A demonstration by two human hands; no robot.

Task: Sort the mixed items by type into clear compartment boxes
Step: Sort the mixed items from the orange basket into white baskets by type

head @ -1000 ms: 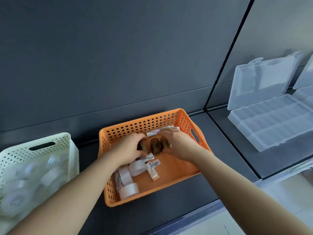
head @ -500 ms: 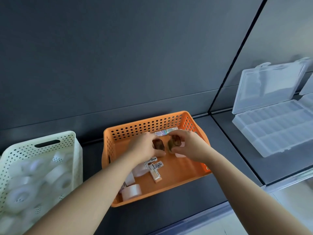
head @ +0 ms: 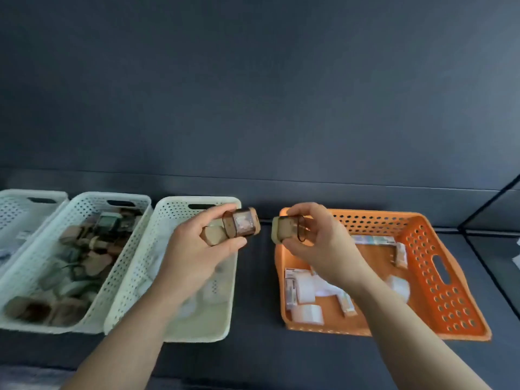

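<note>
Pinched aloft near the table's [head: 259, 291] far edge, between cream basket [head: 174, 211] and orange basket [head: 450, 280]: two brown-capped beige pieces [head: 242, 223] in left hand [head: 197, 249], a third in right hand [head: 318, 243]; probably light, rigid, slick plastic, best gripped across flat sides.

Perforated baskets, 4: three pale baskets [head: 17, 192] [head: 84, 197] [head: 174, 201] at 8 o'clock; one orange basket [head: 439, 277] at 4 o'clock.
Brown translucent cases [head: 242, 223], 3 held: two in left hand [head: 197, 249], one in right hand [head: 320, 243].
White tape rolls [head: 307, 313] in orange basket: at least 3, blurred.
Middle pale basket's load: uncountable.
</note>
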